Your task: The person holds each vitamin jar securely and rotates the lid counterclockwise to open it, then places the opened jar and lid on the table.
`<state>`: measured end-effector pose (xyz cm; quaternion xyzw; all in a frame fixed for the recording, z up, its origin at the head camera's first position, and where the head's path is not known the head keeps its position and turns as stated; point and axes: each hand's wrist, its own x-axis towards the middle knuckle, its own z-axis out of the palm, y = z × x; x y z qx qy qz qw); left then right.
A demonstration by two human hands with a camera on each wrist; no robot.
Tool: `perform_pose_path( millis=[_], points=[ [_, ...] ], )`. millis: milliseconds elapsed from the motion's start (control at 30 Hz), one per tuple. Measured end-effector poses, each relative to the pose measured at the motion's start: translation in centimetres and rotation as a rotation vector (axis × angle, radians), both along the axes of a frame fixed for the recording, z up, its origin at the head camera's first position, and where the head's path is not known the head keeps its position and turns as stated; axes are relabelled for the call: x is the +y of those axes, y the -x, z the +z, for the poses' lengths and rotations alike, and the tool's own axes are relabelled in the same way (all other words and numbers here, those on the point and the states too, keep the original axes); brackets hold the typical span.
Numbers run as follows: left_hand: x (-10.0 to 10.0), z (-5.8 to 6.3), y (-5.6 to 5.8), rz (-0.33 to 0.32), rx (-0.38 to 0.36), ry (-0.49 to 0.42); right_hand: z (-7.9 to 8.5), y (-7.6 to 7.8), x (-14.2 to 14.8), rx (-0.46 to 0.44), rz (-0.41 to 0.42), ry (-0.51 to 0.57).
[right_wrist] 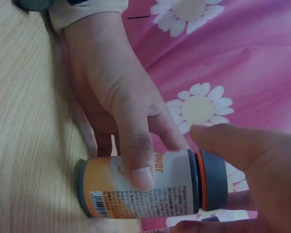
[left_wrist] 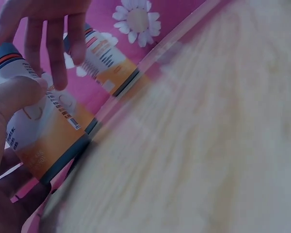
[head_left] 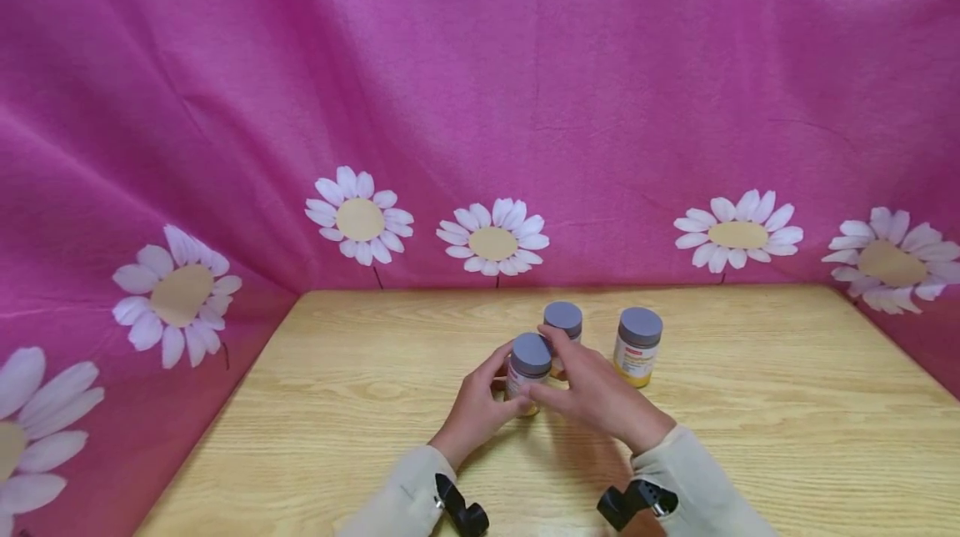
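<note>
A supplement jar (head_left: 531, 356) with a grey lid and a white and orange label stands upright near the middle of the table. My left hand (head_left: 474, 410) grips its body, the thumb (right_wrist: 138, 165) lying across the label and the fingers on the far side. Around the jar's right side, at lid height, my right hand (head_left: 600, 393) has its thumb and fingers spread; in the left wrist view those fingers (left_wrist: 53, 48) hang fairly straight. A second jar (head_left: 563, 318) stands just behind, partly hidden by my right hand. The third matching jar (head_left: 638, 349) stands upright farther right.
The wooden table (head_left: 360, 387) reaches back to a pink curtain (head_left: 600, 103) with white daisies, which also hangs along both sides. Small black cameras are strapped to the left wrist (head_left: 461, 510) and right wrist (head_left: 633, 504) over light sleeves.
</note>
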<state>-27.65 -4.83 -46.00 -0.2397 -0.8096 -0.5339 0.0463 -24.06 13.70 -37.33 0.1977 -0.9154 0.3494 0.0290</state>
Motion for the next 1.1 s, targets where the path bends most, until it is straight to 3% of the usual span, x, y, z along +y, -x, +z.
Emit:
perform_pose_path(
  millis=[233, 400, 533, 1100],
  points=[
    [0.9, -0.1, -0.9, -0.064, 0.032, 0.024, 0.4, -0.3, 0.4, 0.036, 0.000, -0.027],
    [1.3, 0.1, -1.4, -0.058, 0.069, 0.035, 0.9, -0.4, 0.8, 0.153, -0.008, -0.118],
    [1.7, 0.1, -1.6, -0.058, 0.079, 0.040, 1.1, -0.7, 1.1, 0.186, -0.029, -0.158],
    [2.9, 0.1, -2.5, -0.030, 0.060, 0.071, 1.4, -1.8, 1.7, 0.121, -0.056, -0.185]
  ],
)
